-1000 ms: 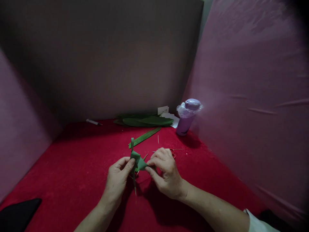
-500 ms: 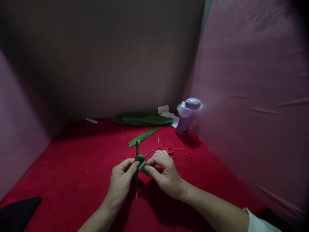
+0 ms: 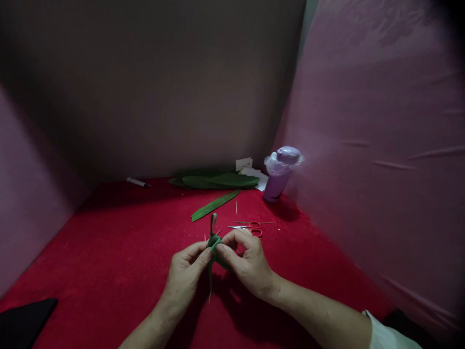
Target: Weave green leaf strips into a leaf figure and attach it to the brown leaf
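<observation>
Between both hands is a folded green leaf (image 3: 214,241), with a small loop standing up at its top and a thin tail hanging below. My left hand (image 3: 187,271) pinches its left side between thumb and fingers. On the other side my right hand (image 3: 250,264) grips the fold with thumb and forefinger. The fingertips hide part of the folded leaf. Just beyond my right hand lie scissors (image 3: 255,225) with red handles. A single cut leaf strip (image 3: 215,206) rests farther back on the red cloth (image 3: 119,257).
At the back lies a pile of long green leaves (image 3: 218,181), beside white paper (image 3: 260,180) and a small card (image 3: 243,164). A purple tumbler (image 3: 278,186) wrapped in plastic stands right. A syringe-like white tube (image 3: 137,182) lies back left, a black object (image 3: 27,320) front left.
The folded leaf has turned and its fold has closed up, with my hands closer together. My right thumb has moved in toward my left one. The view has shifted slightly.
</observation>
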Motion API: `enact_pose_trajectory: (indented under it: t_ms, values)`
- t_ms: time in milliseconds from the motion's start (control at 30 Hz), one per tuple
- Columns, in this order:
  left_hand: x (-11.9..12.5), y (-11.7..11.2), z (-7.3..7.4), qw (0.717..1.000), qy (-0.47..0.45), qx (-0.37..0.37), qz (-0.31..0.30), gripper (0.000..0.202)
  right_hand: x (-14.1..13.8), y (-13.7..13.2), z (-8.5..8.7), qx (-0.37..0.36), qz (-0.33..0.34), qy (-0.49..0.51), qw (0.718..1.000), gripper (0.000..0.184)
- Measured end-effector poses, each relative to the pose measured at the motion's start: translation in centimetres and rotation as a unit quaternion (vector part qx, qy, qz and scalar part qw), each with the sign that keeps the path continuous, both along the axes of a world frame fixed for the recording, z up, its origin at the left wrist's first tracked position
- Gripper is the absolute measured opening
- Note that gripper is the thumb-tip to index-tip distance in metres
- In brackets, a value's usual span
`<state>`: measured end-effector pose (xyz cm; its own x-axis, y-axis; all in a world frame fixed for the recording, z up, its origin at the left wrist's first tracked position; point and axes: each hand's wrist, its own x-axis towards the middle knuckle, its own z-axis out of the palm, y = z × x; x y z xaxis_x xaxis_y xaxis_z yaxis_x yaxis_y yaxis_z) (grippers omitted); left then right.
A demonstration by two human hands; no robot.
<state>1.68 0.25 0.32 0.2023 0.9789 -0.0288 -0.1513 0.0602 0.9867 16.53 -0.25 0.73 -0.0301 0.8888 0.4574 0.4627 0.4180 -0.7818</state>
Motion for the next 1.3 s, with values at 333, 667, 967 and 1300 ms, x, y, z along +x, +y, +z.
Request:
enact_pose_trajectory:
  t_ms: [333, 667, 967, 1300]
  values:
    - [0.1, -0.2, -0.1, 1.0, -0.018, -0.008, -0.022, 0.024, -0.3, -0.3, -0.3, -0.087, -0.006, 0.03, 0.996, 0.017]
    - [-0.3, -0.2, -0.1, 0.998, -0.017, -0.032, -0.045, 0.023, -0.3, -0.2, -0.4, -0.096, -0.012, 0.029, 0.995, 0.019]
    - [0.1, 0.2, -0.2, 0.999, 0.009, -0.034, -0.025, 0.02, -0.4, -0.2, -0.8, -0.109, 0.012, 0.046, 0.993, 0.023]
    - [0.2, 0.0, -0.3, 1.0, 0.014, -0.025, -0.006, 0.019, -0.5, -0.1, -1.1, -0.103, 0.014, 0.04, 0.994, 0.024]
